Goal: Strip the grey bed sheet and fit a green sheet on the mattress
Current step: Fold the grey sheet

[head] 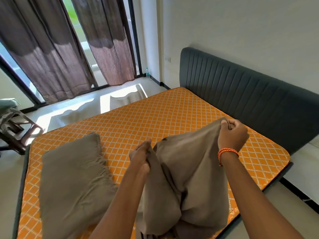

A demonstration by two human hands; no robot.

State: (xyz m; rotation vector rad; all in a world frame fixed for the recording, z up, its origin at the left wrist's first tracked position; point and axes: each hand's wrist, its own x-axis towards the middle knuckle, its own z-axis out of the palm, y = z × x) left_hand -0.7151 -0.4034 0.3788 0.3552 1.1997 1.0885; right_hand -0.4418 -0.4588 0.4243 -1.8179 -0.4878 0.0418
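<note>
1. Both of your hands are gripping the grey bed sheet [186, 169]: your right hand [232, 135] is pinching a bunched edge with thumb and curled fingers, raised toward the headboard [241, 94], while your left hand [140, 156] is clutching a fold lower down and nearer the middle of the bed.
2. That sheet is hanging between your hands and spilling down toward your body, its long axis running from the high right grip down to the near edge of the mattress [146, 118].
3. A second piece of the same grey cloth, or a pillow [72, 173] in a matching cover (you cannot tell which), is lying flat to your left, just beside your left forearm and apart from the held bundle.
4. The orange quilted mattress is showing bare over most of its top, so stripping is looking nearly done.
5. Your right hand is sitting higher and farther out, so the cloth is lying below and left of it; gathering would likely mean bringing that hand toward the left.
6. No green sheet is plainly showing; a pale greenish bundle on the chair [15, 126] at far left may be it.
</note>
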